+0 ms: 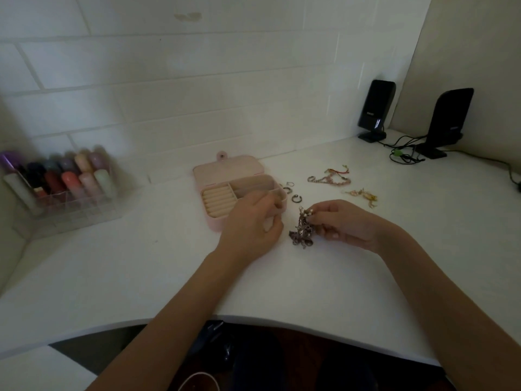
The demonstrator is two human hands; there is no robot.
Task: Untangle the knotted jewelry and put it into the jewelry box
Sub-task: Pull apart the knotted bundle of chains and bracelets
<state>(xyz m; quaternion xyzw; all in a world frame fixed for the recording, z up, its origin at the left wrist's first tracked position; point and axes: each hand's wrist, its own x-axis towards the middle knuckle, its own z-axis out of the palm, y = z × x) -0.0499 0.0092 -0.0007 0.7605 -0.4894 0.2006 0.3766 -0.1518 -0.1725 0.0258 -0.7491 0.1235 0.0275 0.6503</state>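
Right-hand grip (345, 224): we record fingers pinching the top of a tangled knot of dark metal chains with pale beads (303, 230), its lower end resting on the white table (310, 280). Left hand (253, 224): fingers curled at the near right corner of the open pink rectangular jewelry box (222, 176); whether they pinch anything, we cannot tell. Three small dark rings (287, 189) lie just right of the box. Further right, pink and red bracelets (329, 177) and gold earrings (363, 195). Two black speakers (376, 108) stand at the back.
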